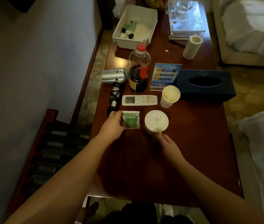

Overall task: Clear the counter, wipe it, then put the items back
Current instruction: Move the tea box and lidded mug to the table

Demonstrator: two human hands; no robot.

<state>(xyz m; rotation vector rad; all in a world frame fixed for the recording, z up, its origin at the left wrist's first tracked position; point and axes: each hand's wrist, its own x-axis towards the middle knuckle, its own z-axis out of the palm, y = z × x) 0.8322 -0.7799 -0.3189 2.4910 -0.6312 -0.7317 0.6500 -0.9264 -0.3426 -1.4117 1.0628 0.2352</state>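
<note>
Bench (184,159) items sit in a cluster at mid-depth; near half of the wood top is bare. Left hand (114,122) grips the left side of a clear holder of green sachets (131,120), fingers wrapped around its far left edge, holder standing on the bench. Right hand (168,143) is at the near base of a white lidded cup (156,121), fingertips pinching or touching something at its lower edge — looks like the handle, can't tell for sure. Cup stands just right of the sachet holder, small gap between them.

Behind those: white remote (139,100) lying crosswise, paper cup (170,96) to its right, touching or nearly touching a dark blue tissue box (207,84). Tissue box overhangs the right bench edge. Silver hair dryer (114,75) with coiled cord lies along the left edge, right beside a dark-liquid bottle with red cap (139,68). Blue sign card (166,75) stands between bottle and tissue box. Far end: white tray of toiletries (150,29) at left, clear tray with glassware (187,18) at right, a second white cup (192,46) tilted near it.

Open room: whole near bench area in front of both hands, plus the right-centre strip. Beds (249,21) flank the right side.
</note>
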